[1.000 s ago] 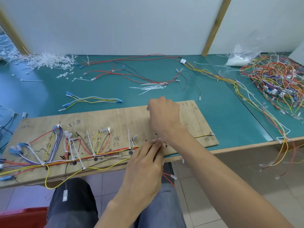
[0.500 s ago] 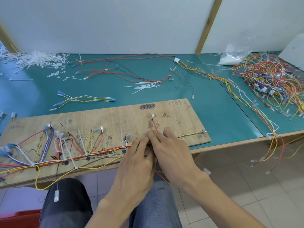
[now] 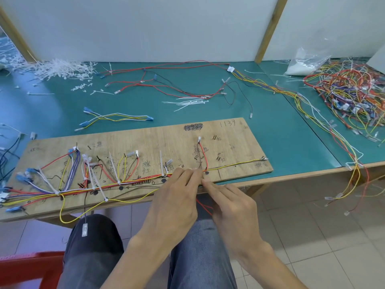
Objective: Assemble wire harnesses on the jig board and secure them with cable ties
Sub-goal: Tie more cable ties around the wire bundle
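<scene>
A wooden jig board [image 3: 145, 140] lies along the table's near edge. A bundle of red, yellow and brown wires [image 3: 125, 182] runs along its front, bound by several white cable ties [image 3: 161, 163]. A red wire [image 3: 204, 157] drops from a connector to the bundle. My left hand [image 3: 175, 197] rests on the board's front edge, its fingertips pinching the wire bundle near that red wire. My right hand [image 3: 231, 203] sits just right of it, forefinger and thumb at the same spot; what they pinch is hidden.
Loose white cable ties [image 3: 189, 102] lie mid-table, with a heap of cut tie ends [image 3: 56, 68] at the far left. Loose wire sets [image 3: 116, 117] lie behind the board. A big tangle of harnesses [image 3: 350, 94] fills the right table. My knees are under the board.
My right hand came down from the middle of the board to its front edge beside my left hand, uncovering the red wire and its connector. The left hand stayed on the bundle.
</scene>
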